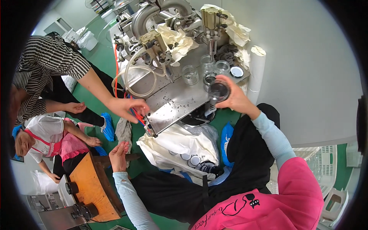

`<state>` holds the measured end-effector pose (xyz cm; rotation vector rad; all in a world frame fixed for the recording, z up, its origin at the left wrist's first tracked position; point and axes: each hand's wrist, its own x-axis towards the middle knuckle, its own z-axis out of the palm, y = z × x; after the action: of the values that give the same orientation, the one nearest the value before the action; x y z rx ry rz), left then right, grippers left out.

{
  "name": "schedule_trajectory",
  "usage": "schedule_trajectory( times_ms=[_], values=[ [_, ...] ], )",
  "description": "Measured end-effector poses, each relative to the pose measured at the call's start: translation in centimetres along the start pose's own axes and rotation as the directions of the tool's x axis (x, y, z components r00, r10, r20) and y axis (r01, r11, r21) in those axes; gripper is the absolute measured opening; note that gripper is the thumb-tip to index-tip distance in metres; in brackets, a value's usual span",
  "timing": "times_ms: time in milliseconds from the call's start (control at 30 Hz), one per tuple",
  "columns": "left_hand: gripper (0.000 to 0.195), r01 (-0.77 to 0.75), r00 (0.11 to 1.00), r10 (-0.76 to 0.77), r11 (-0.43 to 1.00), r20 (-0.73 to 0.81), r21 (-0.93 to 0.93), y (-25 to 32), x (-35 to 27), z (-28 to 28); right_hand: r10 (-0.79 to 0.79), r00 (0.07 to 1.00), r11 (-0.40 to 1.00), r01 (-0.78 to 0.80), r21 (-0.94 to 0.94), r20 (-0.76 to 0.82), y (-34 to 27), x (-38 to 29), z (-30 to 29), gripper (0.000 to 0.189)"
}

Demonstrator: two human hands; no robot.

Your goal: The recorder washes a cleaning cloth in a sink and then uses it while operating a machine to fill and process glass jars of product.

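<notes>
My right hand [237, 96] grips a glass jar [219, 91] with dark contents, above the corner of a steel machine table [184, 100] spotted with dark bits. Close behind it stand a dark-smeared jar [209, 79], several glass jars [190, 75] and a white lid [236, 72]. A filling nozzle [212, 47] comes down over one of the jars. My left hand [119, 153] is raised below the table's left corner, fingertips together, with nothing visible in it. In front of my lap lies a white bag [184, 143] holding round lids [195, 160].
A co-worker in a striped top reaches a hand [129, 107] over the table's left corner. Another person sits at left by a wooden bench [89, 187] with black jars or lids. A paper roll [256, 72] stands right of the table. Baskets [325, 169] are behind me.
</notes>
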<state>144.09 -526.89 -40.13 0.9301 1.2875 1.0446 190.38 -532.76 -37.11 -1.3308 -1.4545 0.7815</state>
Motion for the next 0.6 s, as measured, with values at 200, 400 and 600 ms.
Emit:
schedule_trajectory(
  times_ms=[200,400,600],
  values=[
    [0.026,-0.017,0.999,0.017,1.000,0.040,-0.004,0.2,-0.4,0.5,0.230,0.922,0.917,-0.313,-0.248,-0.313,4.8,-0.5,-6.1,0.083],
    [0.024,-0.015,1.000,0.015,0.999,-0.002,-0.047,0.4,-1.0,1.0,0.251,0.906,0.913,-0.338,-0.227,-0.341,5.5,0.1,-5.3,0.087],
    [0.025,-0.033,0.999,0.034,0.999,0.023,-0.023,0.4,-1.0,0.5,0.271,0.881,0.891,-0.382,-0.244,-0.387,7.2,1.5,-3.8,0.086]
  ],
)
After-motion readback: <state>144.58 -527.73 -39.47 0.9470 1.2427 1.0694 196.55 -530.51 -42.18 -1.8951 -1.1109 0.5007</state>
